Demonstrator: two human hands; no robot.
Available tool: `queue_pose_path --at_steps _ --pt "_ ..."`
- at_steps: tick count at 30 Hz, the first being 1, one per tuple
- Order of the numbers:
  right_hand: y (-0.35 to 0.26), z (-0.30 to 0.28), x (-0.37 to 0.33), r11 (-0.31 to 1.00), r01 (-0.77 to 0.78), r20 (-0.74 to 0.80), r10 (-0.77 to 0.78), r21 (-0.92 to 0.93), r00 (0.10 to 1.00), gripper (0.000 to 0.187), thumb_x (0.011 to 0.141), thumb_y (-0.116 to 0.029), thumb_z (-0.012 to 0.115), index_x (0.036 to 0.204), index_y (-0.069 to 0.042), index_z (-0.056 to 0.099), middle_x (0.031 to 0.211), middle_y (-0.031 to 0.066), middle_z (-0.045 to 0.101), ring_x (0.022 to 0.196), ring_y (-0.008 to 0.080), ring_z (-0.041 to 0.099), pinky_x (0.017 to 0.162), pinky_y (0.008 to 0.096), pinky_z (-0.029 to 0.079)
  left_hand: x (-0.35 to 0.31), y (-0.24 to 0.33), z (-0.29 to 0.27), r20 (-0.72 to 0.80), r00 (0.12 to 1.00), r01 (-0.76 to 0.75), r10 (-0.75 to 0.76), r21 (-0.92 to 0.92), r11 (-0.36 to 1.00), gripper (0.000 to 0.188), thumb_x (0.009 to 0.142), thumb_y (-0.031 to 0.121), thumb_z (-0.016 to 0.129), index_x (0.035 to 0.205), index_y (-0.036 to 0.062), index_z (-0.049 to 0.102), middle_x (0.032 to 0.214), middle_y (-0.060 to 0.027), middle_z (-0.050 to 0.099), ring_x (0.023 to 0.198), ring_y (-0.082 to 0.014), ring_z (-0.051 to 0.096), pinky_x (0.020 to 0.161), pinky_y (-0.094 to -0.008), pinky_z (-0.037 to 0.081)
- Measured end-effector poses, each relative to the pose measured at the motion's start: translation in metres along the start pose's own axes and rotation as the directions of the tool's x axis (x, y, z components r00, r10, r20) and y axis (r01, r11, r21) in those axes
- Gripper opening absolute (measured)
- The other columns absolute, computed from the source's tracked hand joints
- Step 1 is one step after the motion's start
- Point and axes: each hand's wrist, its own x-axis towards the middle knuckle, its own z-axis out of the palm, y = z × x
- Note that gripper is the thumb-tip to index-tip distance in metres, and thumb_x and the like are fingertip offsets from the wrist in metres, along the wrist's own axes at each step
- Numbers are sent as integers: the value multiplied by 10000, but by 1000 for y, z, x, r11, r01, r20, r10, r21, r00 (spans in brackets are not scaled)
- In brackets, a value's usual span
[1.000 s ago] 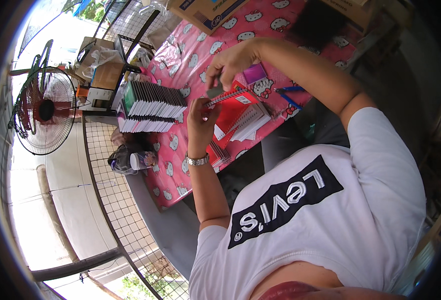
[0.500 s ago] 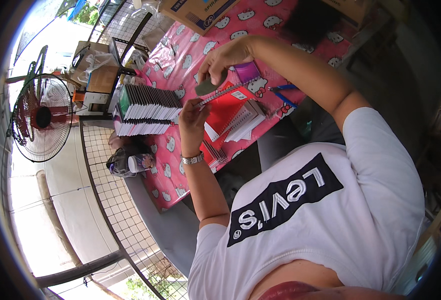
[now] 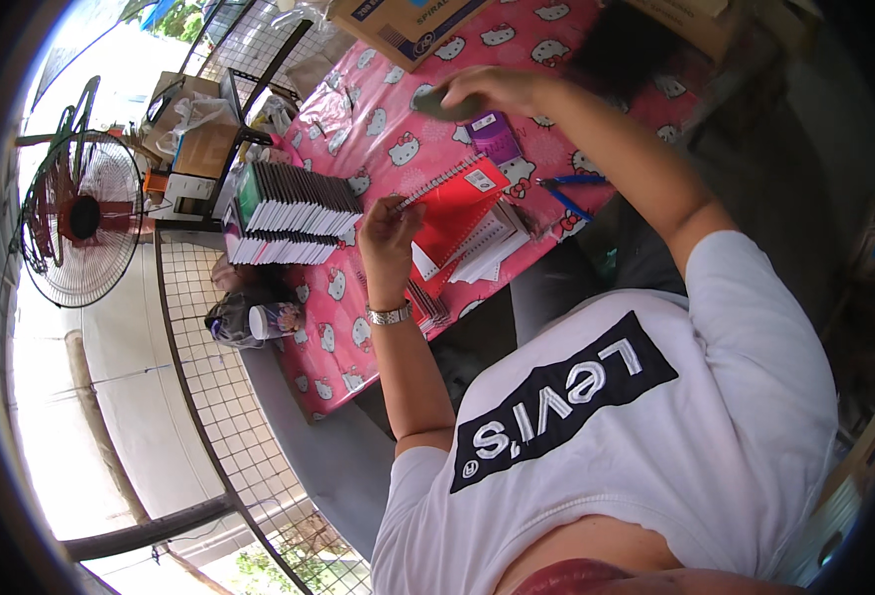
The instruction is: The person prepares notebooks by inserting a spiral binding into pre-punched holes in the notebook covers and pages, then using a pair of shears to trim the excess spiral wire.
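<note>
My left hand [image 3: 388,236], a metal watch on its wrist, has its fingers closed on the near-left end of the coil of a red spiral notebook [image 3: 462,206]. The notebook lies tilted over white punched sheets [image 3: 495,246]. Beyond it, my right hand [image 3: 485,89] is raised with its fingers round a flat, dark grey-green oval piece [image 3: 447,105], whose kind I cannot make out. That piece is apart from the coil. Right of the notebook lie blue-handled pliers [image 3: 568,194], and a purple box [image 3: 494,137] sits just past the notebook's far end.
Stacked spiral notebooks [image 3: 293,203] stand on the left of the pink-covered table [image 3: 358,332]. More red-edged notebooks [image 3: 427,305] lie at the near edge. A cardboard box [image 3: 408,30] is at the back, a lidded cup [image 3: 277,321] at the left edge, and a fan [image 3: 82,218] farther left.
My right hand has lifted off the notebook's coil and moved away toward the back of the table, the oval piece still in it. My left hand stays at the coil's end.
</note>
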Motion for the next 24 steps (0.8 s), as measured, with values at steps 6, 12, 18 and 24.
queue_pose_path --at_steps 6,12,18,24 --pt "172 -86 -78 287 -394 -448 -154 -873 881 675 793 -301 722 1406 -146 484 1396 151 484 1286 365 452 1052 474 379 0 9 29 -191 979 -74 75 9 997 170 944 67 637 1077 -29 590 929 -45 638 741 -61 606 565 -231 554" --pt "193 36 -155 166 -392 -425 -410 -905 807 741 852 -394 673 1469 -103 385 1498 205 347 1345 418 361 1108 534 307 -17 -1 30 -331 924 -188 190 40 981 193 965 121 623 1092 -23 603 952 -71 650 708 -89 642 536 -246 581" --pt "190 28 -167 -100 -264 -228 -277 -959 934 615 881 -410 632 1372 -62 500 1270 152 558 1193 313 511 1034 483 382 -14 -4 26 -322 946 -27 38 37 999 199 959 126 638 1106 -4 608 893 -55 622 675 -81 621 513 -252 580" --pt "173 24 -161 267 -249 -296 -153 -931 943 562 846 -255 694 1328 -9 541 1297 172 569 1203 321 530 1032 447 416 -19 3 41 -337 930 -152 148 16 988 203 962 134 639 1061 -41 612 895 -41 609 709 -76 601 559 -245 602"
